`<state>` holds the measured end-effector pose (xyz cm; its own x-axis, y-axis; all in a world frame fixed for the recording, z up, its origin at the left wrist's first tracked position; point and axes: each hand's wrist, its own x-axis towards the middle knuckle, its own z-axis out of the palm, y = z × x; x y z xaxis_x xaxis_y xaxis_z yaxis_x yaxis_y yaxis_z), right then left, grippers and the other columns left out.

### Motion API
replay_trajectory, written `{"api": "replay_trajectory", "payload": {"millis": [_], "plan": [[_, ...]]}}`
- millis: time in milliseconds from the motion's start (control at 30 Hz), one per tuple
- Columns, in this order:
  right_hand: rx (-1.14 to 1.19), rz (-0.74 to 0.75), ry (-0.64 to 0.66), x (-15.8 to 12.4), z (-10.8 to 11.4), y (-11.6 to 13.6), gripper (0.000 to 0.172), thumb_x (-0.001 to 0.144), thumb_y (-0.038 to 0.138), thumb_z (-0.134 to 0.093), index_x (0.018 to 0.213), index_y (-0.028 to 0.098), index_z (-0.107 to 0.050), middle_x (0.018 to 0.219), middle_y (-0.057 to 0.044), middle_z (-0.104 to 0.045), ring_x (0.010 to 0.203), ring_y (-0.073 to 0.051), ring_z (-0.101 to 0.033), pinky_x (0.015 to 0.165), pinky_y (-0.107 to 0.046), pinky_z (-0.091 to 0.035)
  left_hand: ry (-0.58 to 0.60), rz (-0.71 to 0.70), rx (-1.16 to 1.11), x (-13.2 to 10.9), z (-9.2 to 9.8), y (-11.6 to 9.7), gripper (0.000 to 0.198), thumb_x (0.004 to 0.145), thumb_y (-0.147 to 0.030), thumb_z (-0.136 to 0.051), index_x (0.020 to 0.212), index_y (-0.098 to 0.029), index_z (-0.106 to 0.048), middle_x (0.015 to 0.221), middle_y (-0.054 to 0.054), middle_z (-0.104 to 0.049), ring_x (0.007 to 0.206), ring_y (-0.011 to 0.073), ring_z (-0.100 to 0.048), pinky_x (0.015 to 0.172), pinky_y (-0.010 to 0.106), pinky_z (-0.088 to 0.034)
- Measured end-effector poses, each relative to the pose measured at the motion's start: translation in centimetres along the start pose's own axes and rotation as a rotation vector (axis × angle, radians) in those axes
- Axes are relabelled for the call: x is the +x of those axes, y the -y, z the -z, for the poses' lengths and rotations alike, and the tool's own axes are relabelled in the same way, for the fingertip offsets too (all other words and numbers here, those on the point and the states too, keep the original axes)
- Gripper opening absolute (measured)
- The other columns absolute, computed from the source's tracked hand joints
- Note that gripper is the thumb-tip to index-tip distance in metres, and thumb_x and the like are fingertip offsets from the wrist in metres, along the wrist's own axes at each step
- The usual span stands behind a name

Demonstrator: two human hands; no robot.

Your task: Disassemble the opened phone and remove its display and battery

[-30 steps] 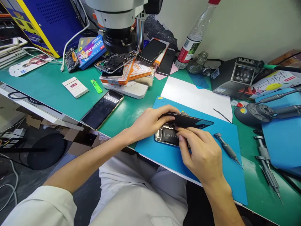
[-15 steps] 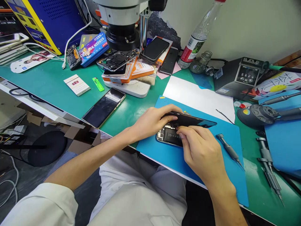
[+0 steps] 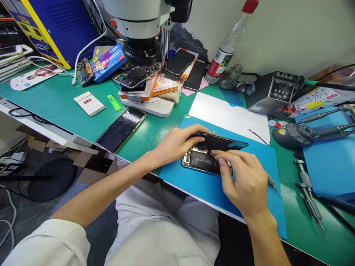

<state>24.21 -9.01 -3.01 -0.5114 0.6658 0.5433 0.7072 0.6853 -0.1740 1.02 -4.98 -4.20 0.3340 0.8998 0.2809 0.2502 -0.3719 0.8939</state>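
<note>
- Opened phone (image 3: 186, 160): shiny, metal-looking rim around a matt black battery (image 3: 203, 162).
- Lifted screen panel (image 3: 222, 142): dull, dark inner side.
- Work mat (image 3: 274, 214): smooth, matt blue.
- Bench top (image 3: 152, 127): smooth green, softly shiny.
- Phone at the bench edge (image 3: 120, 129): glossy, glass-like.
- Paper sheet (image 3: 230, 114): matt white.
- Bottle (image 3: 235, 33): clear, shiny plastic.
- Sleeve (image 3: 52, 240): white cloth.

- Blue box (image 3: 109, 62): "SCREEN AS", in white capitals; the rest of the word cannot be made out.
- Battery (image 3: 203, 162): pale print and small symbols, too small to read.
- Bottle (image 3: 220, 62): barcode on the label, its wording blurred.
- Bag (image 3: 318, 100): large dark characters, not legible.
- White pack (image 3: 89, 104): small red marking, unreadable.
- Orange-edged box (image 3: 165, 84): orange lettering, too blurred to read.
</note>
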Motion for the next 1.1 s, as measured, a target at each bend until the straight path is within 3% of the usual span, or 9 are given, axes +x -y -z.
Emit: {"api": "replay_trajectory", "payload": {"millis": [133, 333, 467, 533, 667, 1100], "plan": [[0.0, 0.055, 0.053, 0.2, -0.4, 0.7, 0.02, 0.098, 0.007, -0.064, 0.116, 0.017, -0.066, 0.113, -0.008, -0.076, 0.105, -0.024, -0.067, 0.089, -0.04, -0.052, -0.005, 0.017, 0.006, 0.0, 0.0, -0.1, 0.021, 0.107, -0.023, -0.059, 0.124, -0.026, -0.07, 0.118, -0.002, -0.08, 0.102, 0.0175, -0.076, 0.086, 0.025, -0.053], [0.009, 0.013, 0.105, -0.1, 0.3, 0.6, 0.018, 0.102, 0.012, -0.061, 0.116, 0.018, -0.068, 0.107, -0.008, -0.073, 0.102, -0.023, -0.066, 0.09, -0.04, -0.053, -0.003, 0.037, 0.003, -0.2, 0.0, -0.4, 0.021, 0.106, -0.025, -0.059, 0.123, -0.027, -0.071, 0.116, -0.002, -0.08, 0.102, 0.0185, -0.075, 0.087, 0.025, -0.055], [0.033, -0.094, -0.218, -2.2, 1.9, -0.4, 0.018, 0.097, 0.006, -0.061, 0.106, 0.021, -0.066, 0.097, -0.005, -0.074, 0.092, -0.021, -0.069, 0.085, -0.038, -0.056, 0.006, 0.094, 0.064, -0.4, 0.0, -0.4, 0.021, 0.106, -0.031, -0.059, 0.122, -0.028, -0.072, 0.103, -0.002, -0.08, 0.092, 0.0193, -0.073, 0.076, 0.026, -0.053], [0.008, -0.152, -0.277, -3.1, 2.3, -0.8, 0.018, 0.096, 0.006, -0.06, 0.103, 0.021, -0.064, 0.096, -0.005, -0.076, 0.09, -0.021, -0.069, 0.087, -0.04, -0.057, 0.009, 0.109, 0.088, -0.4, 0.0, -0.4, 0.021, 0.106, -0.033, -0.06, 0.121, -0.028, -0.073, 0.097, -0.002, -0.079, 0.086, 0.0187, -0.072, 0.071, 0.026, -0.051], [-0.039, -0.145, -0.136, -3.5, 1.8, -1.3, 0.02, 0.096, 0.009, -0.063, 0.111, 0.022, -0.065, 0.109, -0.006, -0.078, 0.102, -0.025, -0.07, 0.093, -0.044, -0.056, -0.002, 0.055, 0.081, -0.5, -0.1, -0.3, 0.02, 0.105, -0.03, -0.061, 0.121, -0.029, -0.073, 0.106, -0.002, -0.08, 0.091, 0.0177, -0.073, 0.075, 0.025, -0.053], [-0.063, -0.168, -0.063, -3.1, 0.9, -1.5, 0.016, 0.099, 0.013, -0.062, 0.113, 0.019, -0.067, 0.109, -0.007, -0.075, 0.104, -0.023, -0.069, 0.093, -0.041, -0.053, 0.005, 0.043, 0.087, -0.5, -0.2, -0.2, 0.02, 0.105, -0.029, -0.062, 0.12, -0.03, -0.074, 0.111, -0.003, -0.08, 0.098, 0.0181, -0.073, 0.077, 0.024, -0.052]]}}
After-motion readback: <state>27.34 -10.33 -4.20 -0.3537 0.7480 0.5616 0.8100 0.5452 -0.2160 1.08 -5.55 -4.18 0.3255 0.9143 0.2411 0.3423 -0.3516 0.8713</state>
